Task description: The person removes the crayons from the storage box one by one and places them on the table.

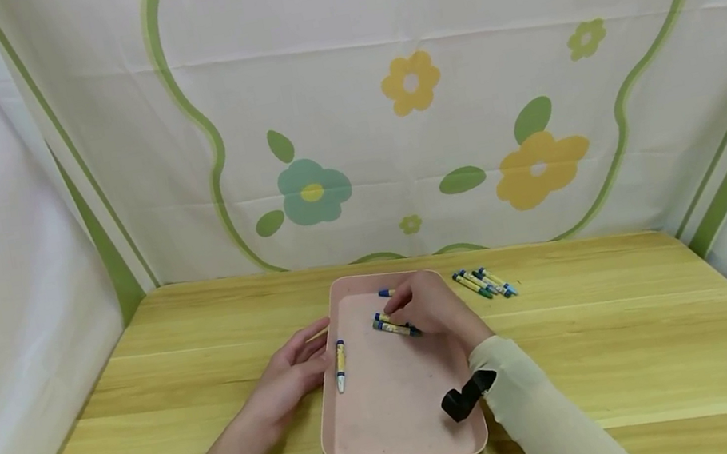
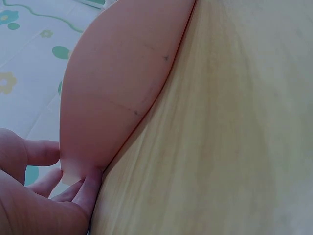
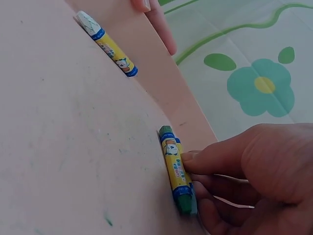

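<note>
A pink tray [image 1: 408, 438] lies on the table. My left hand [image 1: 288, 378] holds its left side, with fingers against the outer wall [image 2: 107, 98] and the thumb at the rim. Inside the tray, my right hand [image 1: 430, 303] pinches a crayon with a yellow wrapper [image 3: 178, 142], mostly hidden behind a dark green crayon [image 3: 175, 164] lying alongside it. A white crayon [image 1: 340, 366] rests along the tray's left wall. Farther back, a blue-ended crayon [image 1: 386, 293] is partly covered by the right hand.
Several crayons [image 1: 483, 283] lie in a loose group on the wooden table [image 1: 646, 339], right of the tray's far end. A white cloth [image 1: 341, 101] printed with flowers hangs behind the table, and more cloth hangs at both sides.
</note>
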Action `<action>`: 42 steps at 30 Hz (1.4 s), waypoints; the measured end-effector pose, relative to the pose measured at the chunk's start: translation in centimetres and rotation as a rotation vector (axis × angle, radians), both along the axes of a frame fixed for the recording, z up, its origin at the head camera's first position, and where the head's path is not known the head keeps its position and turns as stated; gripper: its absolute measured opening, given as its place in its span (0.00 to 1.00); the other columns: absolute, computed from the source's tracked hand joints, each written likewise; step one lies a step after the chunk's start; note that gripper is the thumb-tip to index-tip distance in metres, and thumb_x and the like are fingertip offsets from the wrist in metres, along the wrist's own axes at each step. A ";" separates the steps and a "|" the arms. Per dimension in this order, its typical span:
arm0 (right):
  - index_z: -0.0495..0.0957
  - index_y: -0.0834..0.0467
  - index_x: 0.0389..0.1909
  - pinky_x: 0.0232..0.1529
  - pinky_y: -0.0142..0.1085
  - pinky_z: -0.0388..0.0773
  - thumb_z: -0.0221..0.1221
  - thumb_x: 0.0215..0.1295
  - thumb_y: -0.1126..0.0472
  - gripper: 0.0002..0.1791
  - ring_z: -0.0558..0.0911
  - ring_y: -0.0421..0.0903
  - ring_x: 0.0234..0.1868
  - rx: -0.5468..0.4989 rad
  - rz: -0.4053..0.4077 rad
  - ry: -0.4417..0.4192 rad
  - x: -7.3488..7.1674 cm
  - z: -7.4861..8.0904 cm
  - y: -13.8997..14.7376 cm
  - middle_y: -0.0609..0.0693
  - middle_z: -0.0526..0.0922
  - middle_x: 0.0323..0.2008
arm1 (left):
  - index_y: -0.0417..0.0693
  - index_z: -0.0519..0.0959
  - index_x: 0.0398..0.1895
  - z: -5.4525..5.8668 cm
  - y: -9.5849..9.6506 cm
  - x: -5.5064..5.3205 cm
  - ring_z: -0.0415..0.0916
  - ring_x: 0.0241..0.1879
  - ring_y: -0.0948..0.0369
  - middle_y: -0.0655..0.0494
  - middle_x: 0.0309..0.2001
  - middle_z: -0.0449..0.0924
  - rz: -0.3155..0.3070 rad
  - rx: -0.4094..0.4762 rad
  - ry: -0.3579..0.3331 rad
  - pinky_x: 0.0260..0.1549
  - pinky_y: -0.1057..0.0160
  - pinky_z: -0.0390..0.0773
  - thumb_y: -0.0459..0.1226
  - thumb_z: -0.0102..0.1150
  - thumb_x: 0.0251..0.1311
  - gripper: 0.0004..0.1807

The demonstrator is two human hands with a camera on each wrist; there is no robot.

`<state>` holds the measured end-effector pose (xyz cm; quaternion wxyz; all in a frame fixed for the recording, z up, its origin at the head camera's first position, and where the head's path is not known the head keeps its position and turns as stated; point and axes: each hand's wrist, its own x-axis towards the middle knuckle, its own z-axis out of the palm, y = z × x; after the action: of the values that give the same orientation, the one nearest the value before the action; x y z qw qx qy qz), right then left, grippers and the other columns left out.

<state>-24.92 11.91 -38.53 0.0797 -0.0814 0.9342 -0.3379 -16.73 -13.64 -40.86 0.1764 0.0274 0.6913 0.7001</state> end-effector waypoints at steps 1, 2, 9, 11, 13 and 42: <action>0.94 0.47 0.35 0.43 0.36 0.81 0.73 0.66 0.59 0.03 0.82 0.43 0.46 0.004 0.000 0.004 0.0 -0.1 0.0 0.45 0.90 0.47 | 0.49 0.59 0.84 0.0 0.0 0.0 0.61 0.81 0.43 0.39 0.83 0.58 0.000 0.001 -0.001 0.70 0.53 0.75 0.34 0.55 0.78 0.34; 0.94 0.47 0.35 0.45 0.36 0.81 0.73 0.66 0.59 0.03 0.83 0.43 0.47 0.006 -0.001 0.006 0.0 -0.1 0.0 0.45 0.90 0.48 | 0.49 0.59 0.84 0.0 0.0 0.0 0.61 0.81 0.43 0.39 0.83 0.58 0.001 0.001 -0.002 0.70 0.53 0.74 0.34 0.55 0.78 0.34; 0.94 0.47 0.37 0.42 0.35 0.81 0.73 0.65 0.57 0.03 0.83 0.44 0.48 -0.050 -0.036 -0.013 0.1 -0.2 0.1 0.47 0.89 0.53 | 0.49 0.59 0.84 -0.1 0.0 0.2 0.61 0.81 0.43 0.39 0.83 0.58 0.004 0.004 -0.005 0.71 0.52 0.74 0.34 0.55 0.77 0.34; 0.94 0.46 0.37 0.43 0.36 0.82 0.75 0.64 0.56 0.03 0.84 0.45 0.49 -0.076 -0.048 -0.010 0.1 -0.2 0.1 0.46 0.89 0.54 | 0.49 0.59 0.84 -0.1 0.0 0.2 0.61 0.81 0.43 0.39 0.83 0.58 0.005 0.005 -0.006 0.71 0.52 0.74 0.34 0.55 0.77 0.35; 0.94 0.44 0.37 0.44 0.37 0.82 0.75 0.63 0.55 0.03 0.84 0.45 0.50 -0.108 -0.069 -0.017 0.2 -0.2 0.1 0.45 0.88 0.55 | 0.49 0.59 0.84 -0.1 0.0 0.2 0.60 0.81 0.43 0.39 0.83 0.58 0.006 0.002 -0.007 0.72 0.51 0.74 0.34 0.55 0.77 0.35; 0.93 0.47 0.44 0.46 0.38 0.84 0.71 0.69 0.58 0.06 0.86 0.46 0.48 -0.300 -0.108 -0.016 0.5 1.0 2.2 0.47 0.90 0.51 | 0.50 0.61 0.83 0.0 0.1 0.0 0.62 0.81 0.44 0.41 0.82 0.60 0.020 -0.011 -0.011 0.71 0.52 0.75 0.35 0.56 0.77 0.34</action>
<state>-24.45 14.13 -37.57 0.0559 -0.0395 0.8755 -0.4783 -16.77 -13.57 -40.82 0.1731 0.0157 0.6946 0.6981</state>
